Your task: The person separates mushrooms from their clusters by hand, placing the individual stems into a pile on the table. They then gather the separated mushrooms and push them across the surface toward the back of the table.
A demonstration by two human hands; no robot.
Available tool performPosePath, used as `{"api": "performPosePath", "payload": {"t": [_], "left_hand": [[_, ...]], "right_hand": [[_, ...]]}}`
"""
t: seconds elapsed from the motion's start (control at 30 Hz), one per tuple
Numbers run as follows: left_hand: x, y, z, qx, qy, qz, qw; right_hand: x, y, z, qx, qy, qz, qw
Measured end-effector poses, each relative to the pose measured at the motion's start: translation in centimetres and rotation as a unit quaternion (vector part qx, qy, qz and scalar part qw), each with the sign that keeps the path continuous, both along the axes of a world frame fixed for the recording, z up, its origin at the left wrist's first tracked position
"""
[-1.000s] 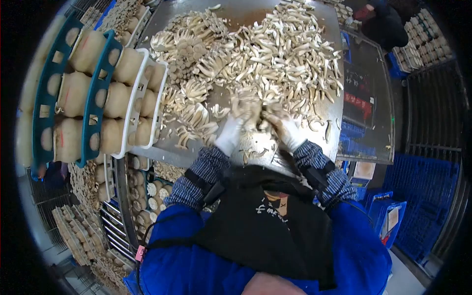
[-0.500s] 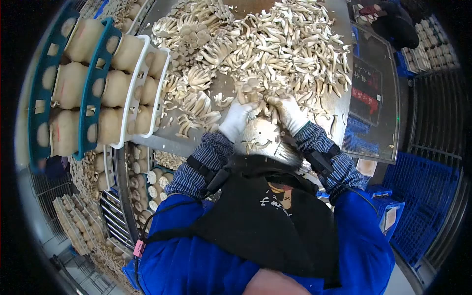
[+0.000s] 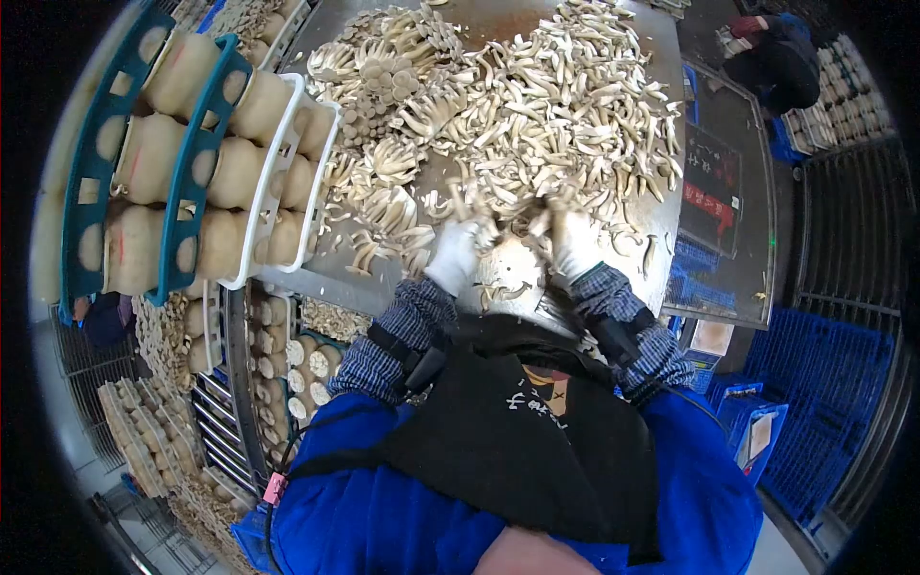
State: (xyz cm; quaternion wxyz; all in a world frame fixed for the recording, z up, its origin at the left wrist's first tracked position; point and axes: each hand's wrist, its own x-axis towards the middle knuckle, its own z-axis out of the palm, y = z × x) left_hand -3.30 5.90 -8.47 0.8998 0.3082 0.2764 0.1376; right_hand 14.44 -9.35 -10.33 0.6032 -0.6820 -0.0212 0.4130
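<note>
My left hand, in a white glove, is closed on a small bunch of mushrooms at the near edge of the metal table. Beside it, my right hand, gloved too, has its fingers curled around mushrooms that are smeared by motion. A gap separates the hands, and a pale surface with small scraps shows below it. Beyond my hands lies a big heap of loose mushrooms. Uncut mushroom clusters are piled on the table's left part.
Stacked teal crates and a white crate holding pale bottles stand at the left edge. On the right are a dark board with red marks and blue crates. Another person is bent over at the far right.
My hands have moved apart, the left one slightly left and down. The mushrooms between them have separated into two portions, one at each hand.
</note>
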Motion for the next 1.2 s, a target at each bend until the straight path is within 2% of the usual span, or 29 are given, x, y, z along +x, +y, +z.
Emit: {"api": "performPosePath", "payload": {"t": [0.03, 0.07, 0.13, 0.17, 0.2, 0.27, 0.3, 0.33, 0.4, 0.43, 0.47, 0.53, 0.6, 0.63, 0.67, 0.7, 0.73, 0.8, 0.83, 0.87, 0.9, 0.93, 0.97, 1.03, 1.07, 1.1, 1.13, 1.17, 1.2], "left_hand": [[0.5, -0.6, 2.6, 0.027, 0.123, 0.041, 0.991], [1.0, -1.6, 5.1, 0.027, 0.122, 0.04, 0.991], [1.5, -3.5, 8.2, 0.042, 0.133, -0.114, 0.984], [0.8, -3.6, 3.8, 0.177, 0.027, -0.152, 0.972], [0.8, -3.6, 4.5, 0.177, 0.027, -0.151, 0.972], [1.1, -3.2, 6.0, 0.078, 0.119, -0.028, 0.99], [1.1, -2.9, 5.9, 0.078, 0.118, -0.028, 0.99], [1.0, -2.8, 5.5, 0.091, 0.132, 0.005, 0.987], [1.4, -2.2, 5.0, 0.116, 0.157, 0.071, 0.978], [1.6, -2.3, 6.2, 0.163, 0.112, -0.067, 0.978], [2.8, -3.9, 7.2, 0.199, 0.128, -0.056, 0.97], [2.9, -3.7, 5.7, 0.184, 0.098, -0.048, 0.977], [2.6, -1.6, 5.3, 0.155, 0.14, 0.017, 0.978], [2.9, 0.4, 5.9, 0.131, 0.213, 0.032, 0.968], [2.9, 0.5, 6.3, 0.121, 0.195, 0.08, 0.97], [3.0, 0.7, 8.3, 0.099, 0.171, 0.045, 0.979], [2.9, 1.0, 9.1, 0.077, 0.146, 0.012, 0.986], [3.6, 2.6, 6.6, 0.14, 0.128, 0.005, 0.982], [3.7, 3.8, 5.1, 0.2, 0.141, -0.013, 0.97], [4.2, 3.8, 6.4, 0.205, 0.141, 0.024, 0.968], [4.3, 4.4, 6.6, 0.226, 0.177, 0.017, 0.958], [4.4, 5.2, 6.4, 0.246, 0.214, 0.011, 0.945], [4.6, 5.6, 5.9, 0.244, 0.217, 0.013, 0.945], [4.3, 6.0, 4.6, 0.305, 0.217, -0.001, 0.927], [4.2, 6.1, 4.1, 0.307, 0.221, 0.0, 0.926], [4.2, 5.9, 3.6, 0.325, 0.225, -0.017, 0.918], [4.1, 6.0, 2.9, 0.342, 0.23, -0.034, 0.911], [4.0, 6.9, 0.6, 0.375, 0.246, -0.061, 0.892], [4.3, 7.3, 0.8, 0.379, 0.247, -0.062, 0.89]], "right_hand": [[-1.2, -1.3, 6.5, -0.042, -0.253, 0.122, 0.959], [-1.4, -1.2, 4.8, -0.042, -0.254, 0.121, 0.959], [-2.7, -0.5, 4.1, 0.159, -0.369, 0.237, 0.885], [-3.4, -1.7, 4.1, -0.03, -0.437, 0.274, 0.856], [-3.4, -1.6, 3.8, -0.03, -0.437, 0.274, 0.856], [-2.9, -1.1, 3.1, 0.019, -0.224, 0.165, 0.96], [-3.1, -0.9, 7.0, -0.042, -0.025, 0.072, 0.996], [-3.1, -1.0, 7.0, -0.042, -0.025, 0.071, 0.996], [-2.7, -0.9, 7.1, -0.082, 0.013, -0.001, 0.997], [-3.8, -0.3, 8.3, 0.022, -0.082, 0.009, 0.996], [-3.7, -0.3, 8.2, -0.001, -0.112, 0.125, 0.986], [-3.9, 0.5, 7.9, -0.145, -0.175, 0.195, 0.954], [-2.9, 0.6, 4.9, -0.028, -0.059, 0.018, 0.998], [-2.1, 0.1, 7.6, -0.065, -0.227, 0.048, 0.971], [-1.4, 0.9, 6.3, 0.184, 0.117, -0.172, 0.961], [1.0, 0.9, 3.7, 0.293, 0.231, -0.199, 0.906], [2.9, 0.4, 1.6, 0.393, 0.338, -0.222, 0.826], [2.9, 1.2, 3.2, 0.31, 0.236, -0.257, 0.885], [2.2, 0.6, 4.1, 0.139, 0.087, -0.125, 0.978], [0.2, 0.9, 8.8, -0.01, -0.047, -0.048, 0.998], [-2.0, 0.4, 8.0, -0.038, -0.209, 0.039, 0.976], [-3.8, -0.2, 6.3, -0.063, -0.363, 0.126, 0.921], [-4.9, -0.7, 4.6, -0.008, -0.421, 0.261, 0.869], [-6.9, -1.4, 2.6, 0.101, -0.519, 0.47, 0.707], [-7.3, -1.3, 2.1, 0.152, -0.567, 0.539, 0.604], [-8.1, -1.5, -1.2, 0.188, -0.642, 0.498, 0.552], [-8.5, -1.5, -3.5, 0.191, -0.641, 0.495, 0.554], [-8.6, -1.4, -5.3, 0.192, -0.591, 0.522, 0.584], [-8.2, -1.0, -5.2, 0.191, -0.539, 0.548, 0.611]]}}
